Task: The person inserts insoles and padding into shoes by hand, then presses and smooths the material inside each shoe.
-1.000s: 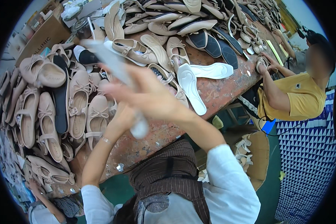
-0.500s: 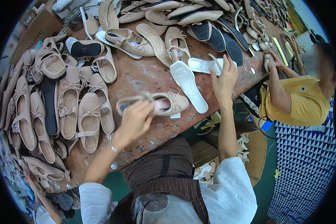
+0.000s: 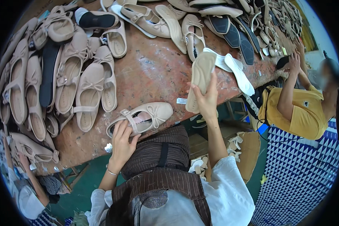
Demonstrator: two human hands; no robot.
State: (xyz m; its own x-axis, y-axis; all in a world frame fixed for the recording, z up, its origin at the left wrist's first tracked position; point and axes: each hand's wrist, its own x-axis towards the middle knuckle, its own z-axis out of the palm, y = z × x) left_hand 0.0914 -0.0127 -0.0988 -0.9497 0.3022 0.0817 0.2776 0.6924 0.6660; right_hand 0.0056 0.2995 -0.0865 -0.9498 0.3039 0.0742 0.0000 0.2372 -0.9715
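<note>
My left hand (image 3: 123, 143) is closed on the heel end of a beige bow-front shoe (image 3: 160, 113), its fingers over the heel rim and strap. The shoe sits low at the near table edge, sole down, toe to the right. In my right hand (image 3: 207, 98) is a beige insole (image 3: 202, 71), held upright above the table between thumb and fingers. Behind it lie a white insole (image 3: 240, 77) and a second white insole (image 3: 217, 60), partly overlapping. Between the shoe and the held insole is a small white label (image 3: 181, 101).
Many beige shoes (image 3: 89, 94) crowd the table's left side; more shoes and dark soles (image 3: 231, 35) pile up at the back. A cardboard box (image 3: 248, 150) of insole-like pieces stands below the near edge. A co-worker in yellow (image 3: 297, 105) is at right; another person's arm (image 3: 34, 177) shows at left.
My right hand, earlier over the white insoles, now holds up a beige insole. The shoe in my left hand has come down nearer the table's front edge. The head view has shifted.
</note>
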